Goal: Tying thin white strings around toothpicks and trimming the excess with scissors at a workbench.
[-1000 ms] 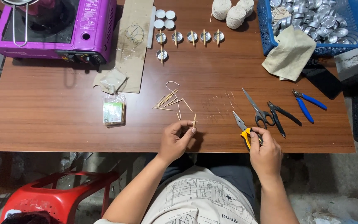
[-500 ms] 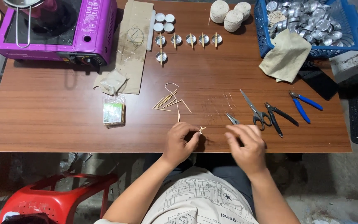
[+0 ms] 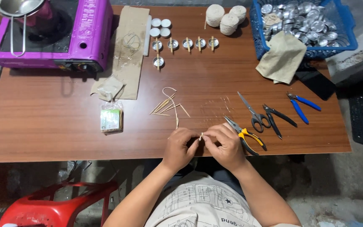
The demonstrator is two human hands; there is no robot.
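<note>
My left hand [image 3: 181, 148] and my right hand [image 3: 227, 146] meet at the near edge of the brown table [image 3: 55, 130], fingertips pinched together on one small wooden stick [image 3: 201, 136]. A loose pile of thin wooden sticks [image 3: 167, 107] with a pale string loop lies just beyond my left hand. Yellow-handled pliers [image 3: 245, 135] rest on the table beside my right hand.
Scissors [image 3: 252, 113], black cutters [image 3: 276, 117] and blue-handled pliers [image 3: 301, 106] lie to the right. A row of small metal cups with sticks [image 3: 185, 43], two twine balls [image 3: 223, 17], a blue basket of cups [image 3: 303, 25], a purple stove [image 3: 51, 33] and a small packet [image 3: 111, 117] sit farther off.
My right hand left the yellow-handled pliers on the table and came left to join my left hand on the small stick.
</note>
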